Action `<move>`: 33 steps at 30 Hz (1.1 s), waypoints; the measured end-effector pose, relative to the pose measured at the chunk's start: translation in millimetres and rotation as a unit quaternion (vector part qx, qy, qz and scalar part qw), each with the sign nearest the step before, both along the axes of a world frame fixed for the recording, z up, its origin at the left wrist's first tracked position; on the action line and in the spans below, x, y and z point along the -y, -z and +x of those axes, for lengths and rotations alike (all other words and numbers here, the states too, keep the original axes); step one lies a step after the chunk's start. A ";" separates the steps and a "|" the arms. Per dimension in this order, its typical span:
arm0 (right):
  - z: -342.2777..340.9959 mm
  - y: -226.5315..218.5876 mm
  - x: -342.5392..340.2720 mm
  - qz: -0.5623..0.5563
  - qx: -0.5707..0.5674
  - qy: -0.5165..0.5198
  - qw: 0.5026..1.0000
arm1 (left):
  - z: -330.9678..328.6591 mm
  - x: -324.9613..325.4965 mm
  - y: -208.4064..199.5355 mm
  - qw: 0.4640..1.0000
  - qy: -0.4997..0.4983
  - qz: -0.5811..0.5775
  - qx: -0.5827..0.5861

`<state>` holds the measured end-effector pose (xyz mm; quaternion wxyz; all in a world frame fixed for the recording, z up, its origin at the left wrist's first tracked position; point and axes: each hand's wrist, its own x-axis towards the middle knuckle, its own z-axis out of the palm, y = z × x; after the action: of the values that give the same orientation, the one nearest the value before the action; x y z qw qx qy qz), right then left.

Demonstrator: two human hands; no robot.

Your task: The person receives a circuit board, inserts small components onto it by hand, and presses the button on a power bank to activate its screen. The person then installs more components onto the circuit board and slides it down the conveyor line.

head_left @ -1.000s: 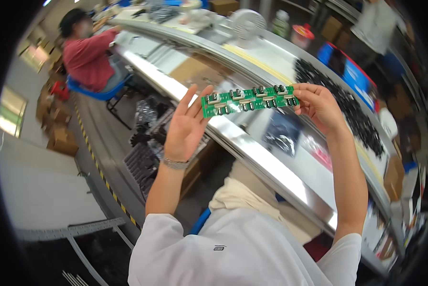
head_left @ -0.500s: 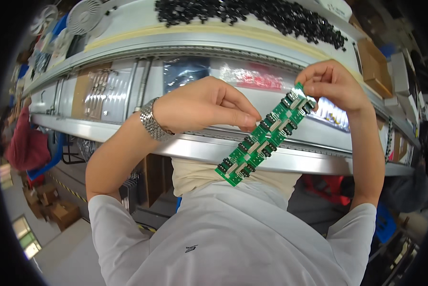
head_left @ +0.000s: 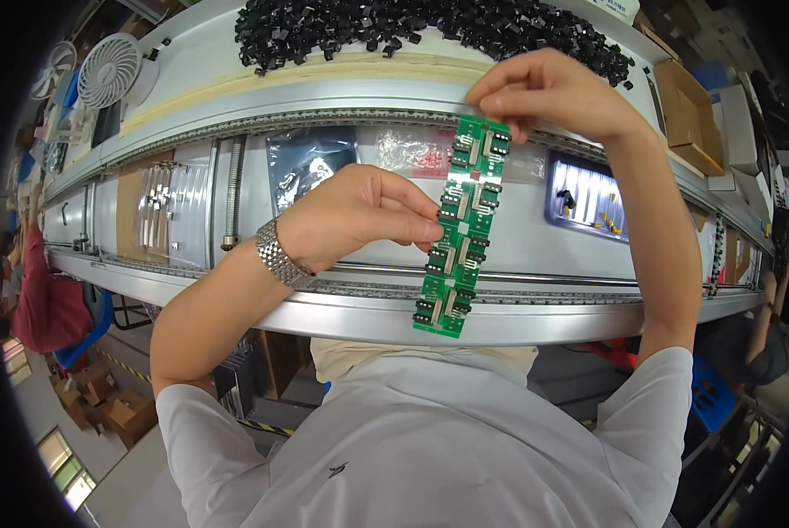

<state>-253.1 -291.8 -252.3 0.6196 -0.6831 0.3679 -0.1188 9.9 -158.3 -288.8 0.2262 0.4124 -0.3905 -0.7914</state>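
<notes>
The left hand pinches a long side of the green circuit board, thumb and fingertips nearly together, while the right hand grips its far end between thumb and bent fingers. The board is held above the workbench, its lower end over the near edge; small black parts lie heaped along the far edge.

Grey floor, yellow-black striped line, blue chair left, bright window
</notes>
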 end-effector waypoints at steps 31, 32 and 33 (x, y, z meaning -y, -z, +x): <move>-65.9 27.6 -13.0 -0.459 -0.213 0.242 0.828 | -10.5 -4.3 40.3 0.993 -0.081 0.042 0.080; -67.8 28.5 -11.8 -0.466 -0.211 0.245 0.824 | -11.1 -3.4 39.4 0.993 -0.081 0.033 0.080; -69.7 30.6 -10.5 -0.479 -0.208 0.242 0.818 | -11.9 -3.4 38.6 0.993 -0.082 0.030 0.082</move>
<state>-322.8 -281.2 -282.9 0.0742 -0.7910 0.5382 -0.2813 -2.0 -154.9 -327.4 0.2446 0.5130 -0.3485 -0.7454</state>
